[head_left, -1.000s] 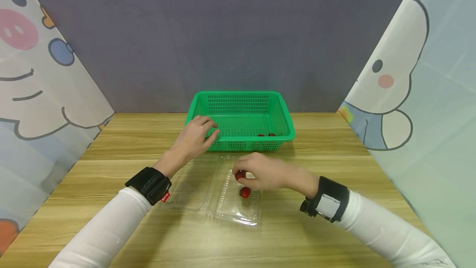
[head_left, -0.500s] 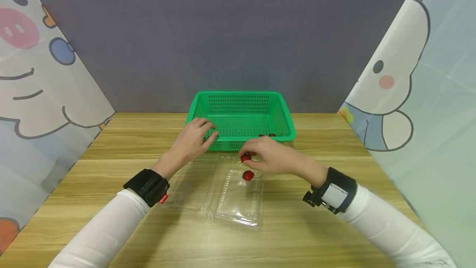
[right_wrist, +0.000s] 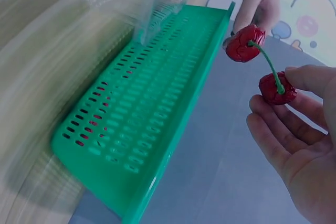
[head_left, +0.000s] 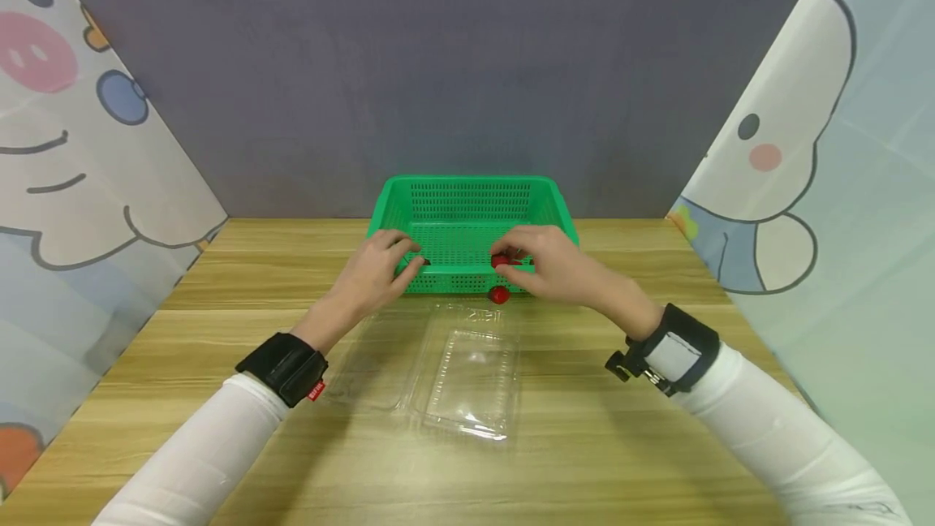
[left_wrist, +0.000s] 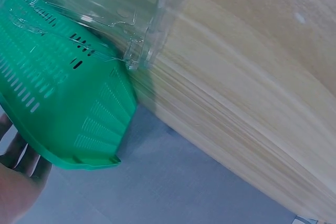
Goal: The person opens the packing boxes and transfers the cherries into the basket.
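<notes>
My right hand (head_left: 551,262) pinches one red cherry (right_wrist: 277,88) between thumb and fingers over the front rim of a green basket (head_left: 456,269). A green stem (right_wrist: 270,64) joins it to a second cherry (head_left: 499,295), which hangs free outside the basket's front wall. At the basket's front left corner is my left hand (head_left: 372,266), its fingers loosely bent over the rim. A small spot of red (head_left: 427,263) shows by its fingertips in the head view. In the left wrist view its spread fingers (left_wrist: 23,163) lie by the rim.
A clear plastic clamshell box (head_left: 467,380) lies unfolded on the wooden table (head_left: 621,445), in front of the basket. More red shows through the basket's slots (right_wrist: 93,123). A grey wall (head_left: 467,63) stands behind, with cartoon-printed panels (head_left: 876,266) at both sides.
My right hand has carried the joined cherries from over the clear box forward to the basket's front rim. The left hand has barely moved.
</notes>
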Available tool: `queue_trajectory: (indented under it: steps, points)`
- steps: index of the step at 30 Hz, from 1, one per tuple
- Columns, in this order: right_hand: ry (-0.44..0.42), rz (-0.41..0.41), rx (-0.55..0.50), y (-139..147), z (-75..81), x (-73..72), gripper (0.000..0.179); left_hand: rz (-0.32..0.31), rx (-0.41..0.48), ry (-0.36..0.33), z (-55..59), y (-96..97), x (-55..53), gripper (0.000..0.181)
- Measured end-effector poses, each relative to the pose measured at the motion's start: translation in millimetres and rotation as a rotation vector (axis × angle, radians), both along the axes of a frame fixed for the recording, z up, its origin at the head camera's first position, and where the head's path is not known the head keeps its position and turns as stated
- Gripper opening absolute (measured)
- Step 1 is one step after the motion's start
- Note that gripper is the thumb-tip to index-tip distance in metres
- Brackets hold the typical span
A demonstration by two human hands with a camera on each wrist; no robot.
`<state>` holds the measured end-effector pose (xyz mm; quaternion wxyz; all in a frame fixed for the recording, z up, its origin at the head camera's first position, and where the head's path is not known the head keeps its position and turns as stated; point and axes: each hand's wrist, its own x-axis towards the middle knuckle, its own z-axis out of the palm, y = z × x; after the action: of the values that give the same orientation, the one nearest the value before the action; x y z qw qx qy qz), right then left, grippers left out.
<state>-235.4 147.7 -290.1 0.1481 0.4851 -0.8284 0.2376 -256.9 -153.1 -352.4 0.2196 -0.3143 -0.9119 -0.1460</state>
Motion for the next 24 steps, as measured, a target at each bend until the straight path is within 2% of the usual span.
queue_trajectory:
  steps: [4, 8, 12, 18, 24]
  points:
    - [0.013, -0.027, -0.019, 2.8, 5.0, -5.9, 0.013, -0.011, 0.001, 0.022, -1.5, -1.0, 0.4, 0.023]
    - [-0.01, -0.063, -0.038, 6.9, 8.5, -12.2, 0.015, -0.012, 0.006, 0.037, -2.3, -1.5, 1.0, 0.021]
    - [-0.023, -0.116, -0.057, 11.0, 7.9, -18.1, 0.015, -0.008, 0.006, 0.031, -2.7, -2.7, 1.8, 0.022]
    - [0.011, -0.206, -0.076, 11.6, 5.8, -24.0, 0.025, -0.002, 0.012, 0.03, -1.8, -4.5, 3.7, 0.024]
    - [-0.001, -0.3, -0.053, 9.8, 5.8, -26.7, 0.031, -0.009, 0.008, 0.054, -4.3, -5.0, 4.8, 0.024]
